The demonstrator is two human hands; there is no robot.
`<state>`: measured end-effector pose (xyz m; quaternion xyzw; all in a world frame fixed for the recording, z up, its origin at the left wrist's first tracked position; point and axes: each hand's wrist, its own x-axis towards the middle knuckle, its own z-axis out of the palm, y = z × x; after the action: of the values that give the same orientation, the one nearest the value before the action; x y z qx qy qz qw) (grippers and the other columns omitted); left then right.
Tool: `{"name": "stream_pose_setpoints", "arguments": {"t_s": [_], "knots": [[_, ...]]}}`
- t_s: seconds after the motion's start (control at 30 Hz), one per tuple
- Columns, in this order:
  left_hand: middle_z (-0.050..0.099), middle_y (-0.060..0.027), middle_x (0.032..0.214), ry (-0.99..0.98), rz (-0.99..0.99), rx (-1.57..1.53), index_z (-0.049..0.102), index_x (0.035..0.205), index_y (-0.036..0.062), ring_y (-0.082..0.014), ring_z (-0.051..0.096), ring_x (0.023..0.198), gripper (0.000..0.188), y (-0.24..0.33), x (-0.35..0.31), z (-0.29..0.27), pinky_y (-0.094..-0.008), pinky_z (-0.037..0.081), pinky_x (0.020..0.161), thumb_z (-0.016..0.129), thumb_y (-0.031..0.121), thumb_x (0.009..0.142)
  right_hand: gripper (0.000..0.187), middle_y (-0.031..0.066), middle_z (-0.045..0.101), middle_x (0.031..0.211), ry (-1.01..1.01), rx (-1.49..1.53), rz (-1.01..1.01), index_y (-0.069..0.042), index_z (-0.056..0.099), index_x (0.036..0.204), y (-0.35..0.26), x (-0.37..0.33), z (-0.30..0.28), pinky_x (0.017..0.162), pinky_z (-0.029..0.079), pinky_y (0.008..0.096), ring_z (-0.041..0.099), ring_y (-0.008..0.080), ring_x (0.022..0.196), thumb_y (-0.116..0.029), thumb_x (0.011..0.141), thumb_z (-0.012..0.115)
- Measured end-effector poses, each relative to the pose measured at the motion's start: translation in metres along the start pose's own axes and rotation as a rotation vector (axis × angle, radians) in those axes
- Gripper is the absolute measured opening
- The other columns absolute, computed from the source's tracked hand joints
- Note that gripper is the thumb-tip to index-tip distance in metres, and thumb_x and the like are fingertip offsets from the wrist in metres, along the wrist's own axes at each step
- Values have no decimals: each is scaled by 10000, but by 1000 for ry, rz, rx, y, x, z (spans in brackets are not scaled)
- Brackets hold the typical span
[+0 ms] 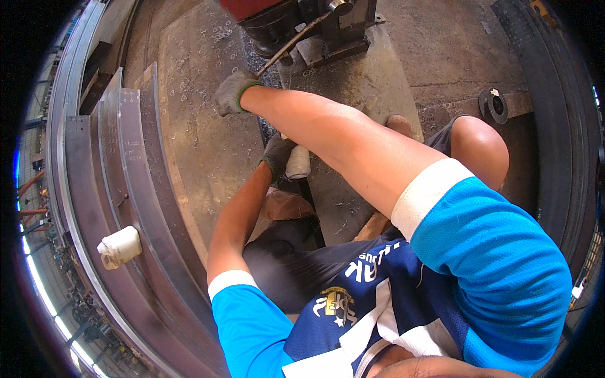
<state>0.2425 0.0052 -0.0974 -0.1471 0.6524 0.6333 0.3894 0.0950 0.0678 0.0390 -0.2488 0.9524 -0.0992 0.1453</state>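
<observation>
My left hand [277, 154], in a dark work glove, is closed around a white squeeze bottle [298, 164]. The bottle's rounded end points toward me, and part of it is hidden behind my right forearm. Farther out, my right hand [234, 93], in a grey knit glove with a green cuff, is closed at the near end of a metal lever [293, 43]. Its fingertips are partly out of sight. The lever slopes up to a hub on a dark drilling machine with a red top [252, 7]. The machine stands on a steel surface [353, 88], with metal shavings scattered below.
Long steel beams [135, 145] run along my left, with a white plastic container [120, 247] standing on one. To the right lie a black spool-like disc [493, 106] and dark steel sections [554, 126]. My bent knee [480, 148] is beside the work.
</observation>
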Motion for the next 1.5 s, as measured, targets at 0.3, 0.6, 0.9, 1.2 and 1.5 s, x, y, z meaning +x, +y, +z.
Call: {"name": "stream_pose_setpoints", "arguments": {"t_s": [0.3, 0.6, 0.9, 1.2, 1.5], "knots": [[719, -121, 1115, -16, 41, 1, 594, 1280, 8, -227, 729, 901, 396, -4, 4, -4, -382, 604, 732, 721, 171, 942, 420, 108, 749, 1224, 4, -25, -14, -181, 772, 1213, 0, 0, 1, 909, 562, 537, 716, 327, 1124, -387, 884, 611], [719, -120, 1106, -37, 64, -45, 592, 1290, 10, -235, 729, 907, 403, 3, -4, -1, -398, 604, 734, 727, 179, 949, 416, 99, 748, 1229, 19, -23, -31, -184, 773, 1209, 3, 1, 6, 909, 562, 534, 714, 330, 1127, -397, 894, 606], [737, -102, 1019, 30, -48, 80, 649, 1195, 0, -222, 729, 824, 363, -5, 6, -10, -383, 586, 661, 754, 239, 942, 399, 118, 751, 1214, 39, -10, -32, -175, 780, 1186, 5, 0, 8, 909, 565, 528, 720, 335, 1113, -382, 894, 606], [724, -124, 1128, -114, 258, 257, 604, 1285, -7, -219, 722, 900, 543, -9, 10, -12, -391, 606, 735, 812, 320, 905, 390, 126, 736, 1241, 34, -21, -96, -185, 747, 1229, 21, 9, 12, 920, 559, 506, 709, 355, 1123, -317, 888, 614], [698, -132, 1145, 83, 165, -37, 554, 1343, 5, -272, 706, 978, 672, 40, -40, 20, -438, 612, 818, 886, 242, 809, 421, 100, 667, 1333, 143, 620, -352, -197, 616, 1391, 43, -7, -2, 1025, 503, 431, 631, 268, 1225, -201, 976, 544]]}}
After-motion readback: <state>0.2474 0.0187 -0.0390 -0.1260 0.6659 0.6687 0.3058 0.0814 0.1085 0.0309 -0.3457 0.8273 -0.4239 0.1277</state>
